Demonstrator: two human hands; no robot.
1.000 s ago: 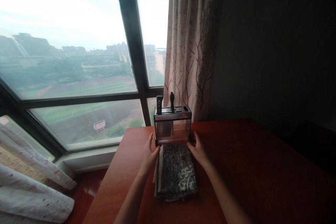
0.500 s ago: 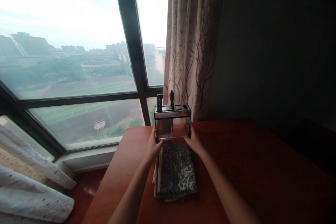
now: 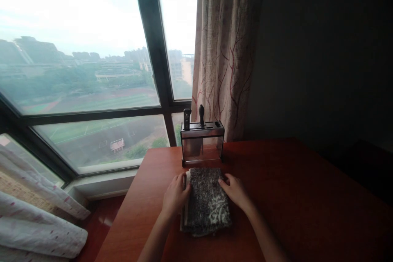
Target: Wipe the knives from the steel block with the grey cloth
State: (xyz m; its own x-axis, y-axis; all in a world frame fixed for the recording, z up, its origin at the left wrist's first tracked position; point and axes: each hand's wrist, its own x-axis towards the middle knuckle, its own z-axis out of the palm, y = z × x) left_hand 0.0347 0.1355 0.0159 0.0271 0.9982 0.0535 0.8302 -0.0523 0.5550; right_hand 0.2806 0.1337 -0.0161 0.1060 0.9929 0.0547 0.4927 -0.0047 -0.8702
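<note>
A folded dark grey towel point(image 3: 205, 200) with a whitish pattern at its lower right lies flat on the table. My left hand point(image 3: 176, 194) holds its left edge, thumb on top and fingers at the side. At the upper right edge, my right hand point(image 3: 233, 190) grips the towel the same way, its thumb over the top and its fingers partly hidden. Just beyond the towel stands a clear-walled knife block point(image 3: 210, 147), upright, untouched by either hand. Two dark handles rise from its slotted top: a flat knife handle point(image 3: 187, 118) and a rounded handle point(image 3: 201, 115).
The reddish-brown wooden table point(image 3: 276, 196) spreads out to the right into shadow. Behind it hangs a patterned curtain point(image 3: 224, 57) beside a large window point(image 3: 86, 69). A pale spotted curtain point(image 3: 39, 225) bunches at the lower left, past the table's left edge.
Both hands have let go of the knife block and come back toward me onto the towel's sides. The knife block and the towel stay where they were.
</note>
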